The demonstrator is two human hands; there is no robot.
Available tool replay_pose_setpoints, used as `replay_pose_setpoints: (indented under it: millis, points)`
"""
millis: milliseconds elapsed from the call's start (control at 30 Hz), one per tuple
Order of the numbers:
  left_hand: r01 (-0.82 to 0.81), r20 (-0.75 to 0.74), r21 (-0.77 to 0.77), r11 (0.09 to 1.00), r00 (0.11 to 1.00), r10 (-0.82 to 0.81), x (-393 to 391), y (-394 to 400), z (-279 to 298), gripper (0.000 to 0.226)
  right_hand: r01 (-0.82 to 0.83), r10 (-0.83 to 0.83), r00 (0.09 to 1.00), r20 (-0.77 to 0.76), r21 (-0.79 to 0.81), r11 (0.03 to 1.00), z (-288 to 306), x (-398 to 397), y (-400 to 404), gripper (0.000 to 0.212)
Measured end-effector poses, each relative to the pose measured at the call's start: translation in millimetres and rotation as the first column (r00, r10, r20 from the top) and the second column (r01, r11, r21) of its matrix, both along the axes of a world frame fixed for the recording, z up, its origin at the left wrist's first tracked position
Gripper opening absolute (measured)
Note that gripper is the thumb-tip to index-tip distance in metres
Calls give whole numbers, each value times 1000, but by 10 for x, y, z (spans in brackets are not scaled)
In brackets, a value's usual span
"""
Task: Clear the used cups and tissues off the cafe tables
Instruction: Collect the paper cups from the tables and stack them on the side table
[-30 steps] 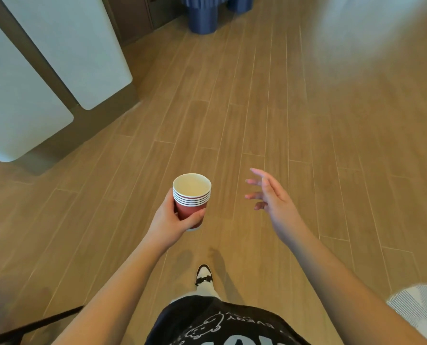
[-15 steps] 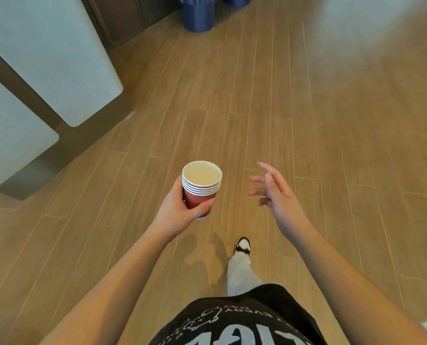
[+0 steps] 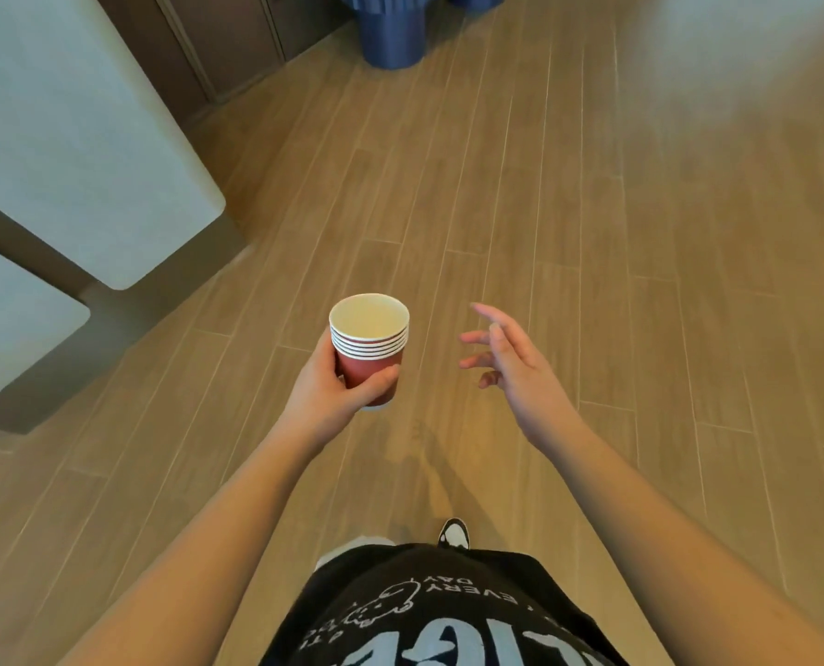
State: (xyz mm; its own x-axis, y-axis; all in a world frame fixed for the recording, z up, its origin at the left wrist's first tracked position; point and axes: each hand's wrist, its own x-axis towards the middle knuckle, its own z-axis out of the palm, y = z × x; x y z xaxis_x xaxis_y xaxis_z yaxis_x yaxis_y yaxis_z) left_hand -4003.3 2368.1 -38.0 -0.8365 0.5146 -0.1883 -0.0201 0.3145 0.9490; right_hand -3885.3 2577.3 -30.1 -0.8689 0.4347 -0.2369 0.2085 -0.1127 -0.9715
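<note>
Red paper cups (image 3: 370, 350), nested in a stack, sit upright in my left hand (image 3: 326, 394), fingers wrapped round the lowest one; my right hand (image 3: 516, 365) hangs spread, holding nothing. I'd keep the stack level while crossing the wooden floor (image 3: 592, 233).

I see the left hand (image 3: 326, 394) held out ahead of the torso, wrapped round a stack of cups (image 3: 370, 346) nested one in another and standing upright; the right hand (image 3: 516, 365) hangs just to the right of the stack, apart from it, fingers spread and holding nothing; both are above the plank floor (image 3: 592, 223); two panels (image 3: 71, 137) stand to the far left, one nearer me than the other; a pleated bin (image 3: 391, 33) sits far ahead at the top, cabinet doors (image 3: 237, 40) to its left; one shoe (image 3: 454, 533) shows below, between the forearms.
</note>
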Motion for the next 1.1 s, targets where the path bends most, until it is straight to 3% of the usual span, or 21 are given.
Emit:
replay_pose_setpoints:
  millis: [367,700,1100]
  points:
    - [-64,2,4,998,998,64,-1542,822,-181,77,-57,57,998,3,37,998,-115,-1569,918,30]
    - [116,-98,-119,986,987,-128,-3464,1621,-188,71,49,-50,999,9,81,995,-10,-3306,1751,29]
    - [12,-114,-32,999,993,-15,-5194,2736,-39,70,34,-33,999,-25,57,998,-22,-4994,2898,32]
